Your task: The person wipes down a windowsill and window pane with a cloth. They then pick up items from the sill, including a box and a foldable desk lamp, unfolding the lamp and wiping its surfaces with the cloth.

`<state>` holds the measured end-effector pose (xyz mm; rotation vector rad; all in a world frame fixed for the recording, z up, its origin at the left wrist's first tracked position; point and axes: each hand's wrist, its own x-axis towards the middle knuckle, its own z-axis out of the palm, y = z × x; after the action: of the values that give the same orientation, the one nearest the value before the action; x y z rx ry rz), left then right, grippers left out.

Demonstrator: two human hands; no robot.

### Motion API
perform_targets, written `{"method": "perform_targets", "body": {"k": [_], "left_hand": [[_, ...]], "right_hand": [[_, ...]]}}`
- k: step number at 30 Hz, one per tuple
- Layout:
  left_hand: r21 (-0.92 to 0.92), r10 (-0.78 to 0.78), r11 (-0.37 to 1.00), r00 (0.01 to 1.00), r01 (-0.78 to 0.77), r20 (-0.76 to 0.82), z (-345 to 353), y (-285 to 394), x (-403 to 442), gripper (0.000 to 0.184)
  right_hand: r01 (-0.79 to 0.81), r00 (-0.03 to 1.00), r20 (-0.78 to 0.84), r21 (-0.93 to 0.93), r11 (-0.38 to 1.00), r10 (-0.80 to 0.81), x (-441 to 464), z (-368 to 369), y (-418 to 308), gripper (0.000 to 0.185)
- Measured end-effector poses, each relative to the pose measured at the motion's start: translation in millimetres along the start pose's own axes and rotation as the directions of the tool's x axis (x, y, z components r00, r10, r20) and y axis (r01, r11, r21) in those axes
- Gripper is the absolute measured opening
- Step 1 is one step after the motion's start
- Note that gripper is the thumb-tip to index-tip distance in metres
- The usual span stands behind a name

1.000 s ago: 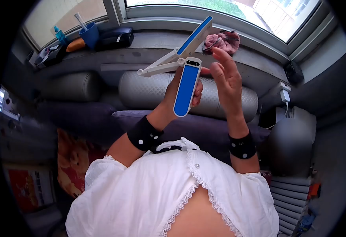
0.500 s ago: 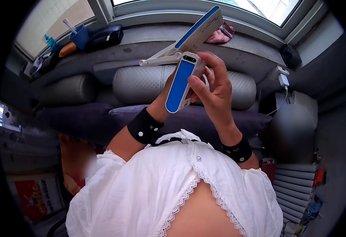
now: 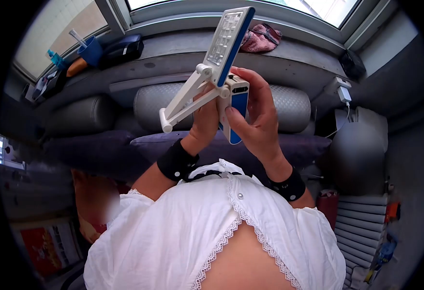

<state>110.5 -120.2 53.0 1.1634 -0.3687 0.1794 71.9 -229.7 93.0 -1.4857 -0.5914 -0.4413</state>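
Head view: folding lamp [image 3: 219,70] held before gray bolster [image 3: 146,104], panel [image 3: 229,36] overlapping windowsill [image 3: 173,53]. Right hand [image 3: 261,128]: thumb and fingers clamped on lamp base [image 3: 240,102]. Left hand [image 3: 203,123] at base's left edge; fingers partly hidden, grip cannot be told. Open room left of 2 hinged arms [image 3: 183,94].

Bright window [image 3: 313,10] light, dim sides, fisheye distortion

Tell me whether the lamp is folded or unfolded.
The lamp is unfolded: its panel angles away from the base, hinged arms jutting out.
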Motion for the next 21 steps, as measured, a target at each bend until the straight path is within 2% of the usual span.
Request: {"method": "perform_targets", "body": {"k": [2, 5, 6, 8, 9, 12, 15, 18, 21], "left_hand": [[0.002, 0.043, 0.999, 0.997, -0.043, 0.060, -12, -8, -1, 0.032], [0.121, 0.095, 0.986, 0.983, -0.114, 0.155, -17, -3, -1, 0.033], [0.057, 0.096, 0.992, 0.977, -0.109, 0.193, -20, -4, 1, 0.033], [0.111, 0.097, 0.987, 0.981, -0.117, 0.168, -18, -1, -1, 0.033], [0.138, 0.097, 0.983, 0.983, -0.119, 0.156, -17, 1, -1, 0.033], [-0.007, 0.009, 1.000, 0.990, -0.008, 0.138, -16, -1, -4, 0.033], [0.006, 0.065, 0.998, 0.990, -0.067, 0.123, -16, -4, -7, 0.030], [0.232, 0.170, 0.952, 0.977, -0.197, 0.132, -19, -11, -6, 0.030], [0.294, 0.077, 0.949, 0.988, -0.115, 0.136, -18, -5, -6, 0.034]], "right_hand": [[0.040, 0.998, 0.048, -0.036, 0.999, -0.038, 0, -1, 1, 0.065], [0.085, 0.994, 0.071, -0.089, 0.992, -0.079, -1, -2, 3, 0.065], [0.100, 0.993, 0.068, -0.132, 0.986, -0.092, -1, -3, 2, 0.062], [0.134, 0.990, 0.064, -0.219, 0.966, -0.123, 2, -4, -3, 0.058], [0.119, 0.992, 0.062, -0.199, 0.973, -0.108, 2, -4, -2, 0.058], [0.084, 0.995, 0.066, -0.133, 0.988, -0.075, 2, -6, 0, 0.056], [0.056, 0.995, 0.080, -0.052, 0.997, -0.052, -1, -7, 1, 0.056], [-0.016, 0.997, 0.076, 0.039, 0.999, 0.013, -4, -7, 1, 0.054], [-0.093, 0.992, 0.091, 0.099, 0.991, 0.084, -8, -10, 2, 0.052]]}}
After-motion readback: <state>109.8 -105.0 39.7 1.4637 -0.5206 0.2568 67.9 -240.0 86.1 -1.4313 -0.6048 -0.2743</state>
